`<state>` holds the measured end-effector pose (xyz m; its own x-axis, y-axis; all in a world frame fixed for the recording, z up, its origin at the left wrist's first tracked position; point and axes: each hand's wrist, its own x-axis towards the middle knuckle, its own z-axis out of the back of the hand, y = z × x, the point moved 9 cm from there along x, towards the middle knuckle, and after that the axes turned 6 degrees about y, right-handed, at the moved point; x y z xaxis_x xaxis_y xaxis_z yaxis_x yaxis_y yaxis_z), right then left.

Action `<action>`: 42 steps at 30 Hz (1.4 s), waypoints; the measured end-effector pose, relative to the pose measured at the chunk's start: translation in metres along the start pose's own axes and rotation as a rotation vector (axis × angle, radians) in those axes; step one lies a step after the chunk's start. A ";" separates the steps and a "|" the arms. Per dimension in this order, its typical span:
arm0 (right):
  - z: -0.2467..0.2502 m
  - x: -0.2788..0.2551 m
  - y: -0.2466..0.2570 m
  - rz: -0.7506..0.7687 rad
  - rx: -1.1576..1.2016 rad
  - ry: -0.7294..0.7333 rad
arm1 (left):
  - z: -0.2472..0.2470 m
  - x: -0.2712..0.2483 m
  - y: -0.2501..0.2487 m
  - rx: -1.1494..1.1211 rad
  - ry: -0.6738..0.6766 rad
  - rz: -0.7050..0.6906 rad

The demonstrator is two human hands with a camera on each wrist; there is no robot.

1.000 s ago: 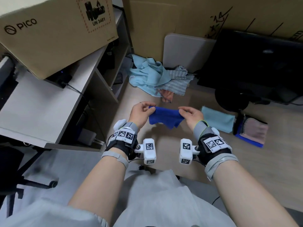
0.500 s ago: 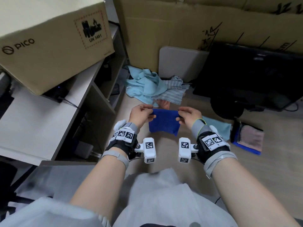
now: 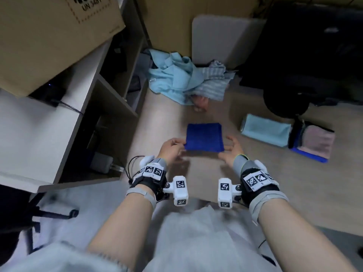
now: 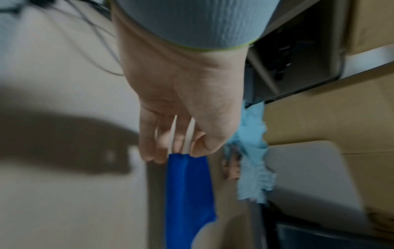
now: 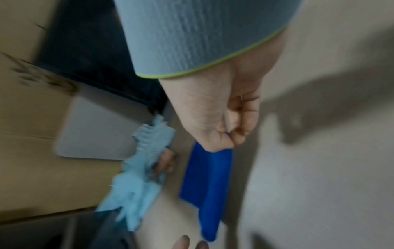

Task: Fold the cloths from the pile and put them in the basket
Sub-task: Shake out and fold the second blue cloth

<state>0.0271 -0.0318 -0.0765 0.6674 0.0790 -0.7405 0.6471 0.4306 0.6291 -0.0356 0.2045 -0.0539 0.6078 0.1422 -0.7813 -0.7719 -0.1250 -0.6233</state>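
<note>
Left hand (image 3: 171,149) pinches the near-left corner of the blue cloth (image 3: 204,137). The right hand (image 3: 230,152) touches its near-right corner with fingers spread. I judge the cloth, lying square at centre, needs its edges pressed flush before lifting. The pile (image 3: 186,83) sits at 12 o'clock and the shelf unit (image 3: 110,91) crowds 9 o'clock. What looks like the basket (image 3: 294,134) lies at 3 o'clock, with open room between.

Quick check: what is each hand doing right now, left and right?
Left hand: pinches the near left corner of the folded blue cloth.
Right hand: open, fingers spread at the cloth's near right corner.
</note>
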 end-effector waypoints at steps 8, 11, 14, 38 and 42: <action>-0.012 -0.011 -0.095 -0.264 0.109 -0.004 | -0.010 -0.001 0.087 0.023 -0.017 0.213; 0.003 -0.002 -0.067 -0.226 0.095 -0.011 | -0.016 0.004 0.059 0.070 -0.063 0.145; 0.014 0.009 -0.035 -0.150 0.066 0.004 | -0.023 0.010 0.033 0.041 -0.086 0.100; -0.014 0.079 -0.020 -0.354 -0.211 0.073 | -0.030 0.098 0.021 0.326 0.033 0.227; -0.008 0.072 -0.010 -0.301 -0.163 0.026 | -0.034 0.097 0.014 0.308 -0.006 0.178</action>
<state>0.0660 -0.0234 -0.1376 0.4440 -0.0515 -0.8945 0.7451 0.5758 0.3367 0.0184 0.1834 -0.1395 0.4579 0.1508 -0.8761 -0.8863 0.1539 -0.4368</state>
